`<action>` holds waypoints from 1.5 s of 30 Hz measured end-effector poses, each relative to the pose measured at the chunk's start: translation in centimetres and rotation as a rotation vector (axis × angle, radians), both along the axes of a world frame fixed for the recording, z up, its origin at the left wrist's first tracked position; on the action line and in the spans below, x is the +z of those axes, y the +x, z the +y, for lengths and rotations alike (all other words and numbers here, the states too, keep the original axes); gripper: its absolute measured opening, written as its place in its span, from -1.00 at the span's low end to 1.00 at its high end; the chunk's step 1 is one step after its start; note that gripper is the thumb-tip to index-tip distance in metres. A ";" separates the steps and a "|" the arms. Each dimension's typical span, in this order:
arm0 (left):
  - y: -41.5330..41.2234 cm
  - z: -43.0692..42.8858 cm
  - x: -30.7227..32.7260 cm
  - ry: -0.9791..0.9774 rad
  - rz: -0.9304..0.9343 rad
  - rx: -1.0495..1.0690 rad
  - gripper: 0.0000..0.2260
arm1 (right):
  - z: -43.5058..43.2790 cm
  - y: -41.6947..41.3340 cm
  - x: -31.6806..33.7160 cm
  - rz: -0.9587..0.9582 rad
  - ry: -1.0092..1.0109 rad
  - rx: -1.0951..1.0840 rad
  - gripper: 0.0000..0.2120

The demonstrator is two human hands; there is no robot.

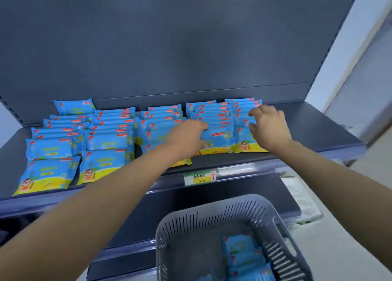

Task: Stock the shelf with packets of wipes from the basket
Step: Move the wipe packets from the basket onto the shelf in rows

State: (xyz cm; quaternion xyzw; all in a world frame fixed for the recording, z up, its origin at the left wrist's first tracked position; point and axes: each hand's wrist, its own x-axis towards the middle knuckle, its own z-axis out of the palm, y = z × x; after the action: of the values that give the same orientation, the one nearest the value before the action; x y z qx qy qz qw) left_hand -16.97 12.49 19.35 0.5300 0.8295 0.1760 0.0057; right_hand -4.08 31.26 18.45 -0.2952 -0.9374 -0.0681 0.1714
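Observation:
Several rows of blue-and-yellow wipes packets lie overlapping on the dark shelf. My left hand rests on the front packet of the fourth row, fingers curled over its left edge. My right hand is on the rightmost row of packets, fingers bent over their tops and thumb by the front packet. A grey slotted basket stands below at the front, with several more wipes packets in it.
The shelf's right end past the last row is bare. A price tag sits on the shelf's front rail. A lower shelf carries a white packet at its right. A pale wall and door frame rise on the right.

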 end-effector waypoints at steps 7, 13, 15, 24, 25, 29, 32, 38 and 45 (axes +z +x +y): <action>5.7 10.8 -1.9 -0.047 0.032 -0.063 -0.77 | 7.4 5.5 -0.6 -0.003 -0.064 -0.019 -0.71; 6.7 17.5 -4.3 -0.286 0.178 0.060 -0.79 | 12.7 7.7 -1.3 -0.017 -0.082 0.129 -0.71; 6.5 19.0 -4.7 -0.280 0.213 0.106 -0.78 | 13.9 8.1 -1.5 -0.022 -0.088 0.188 -0.71; 7.5 21.8 -6.3 -0.183 0.320 0.281 -0.49 | 16.3 9.5 -2.4 -0.031 -0.081 0.351 -0.71; 7.8 21.5 -6.3 -0.172 0.322 0.295 -0.46 | 16.1 9.6 -2.5 -0.026 -0.082 0.373 -0.71; 8.9 18.7 -6.5 -0.070 0.318 0.318 -0.43 | 13.9 9.8 -3.3 0.000 -0.128 0.508 -0.71; 10.2 14.4 -7.2 0.074 0.314 0.284 -0.56 | 10.6 9.9 -4.4 -0.015 -0.153 0.658 -0.73; 12.9 3.5 -13.2 -0.007 0.177 0.226 -0.70 | 2.5 10.0 -10.8 -0.238 -0.250 0.831 -0.69; 15.6 -4.7 -21.7 -0.510 -0.333 0.256 -0.61 | -4.5 11.3 -21.4 -0.958 -0.481 0.816 -0.67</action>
State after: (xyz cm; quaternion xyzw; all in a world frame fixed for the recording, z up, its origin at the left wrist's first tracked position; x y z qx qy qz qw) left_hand -1.42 7.75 -2.37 0.3668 0.8945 0.0461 0.2513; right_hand 7.26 26.76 -2.95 0.1153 -0.9354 0.0894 -0.3220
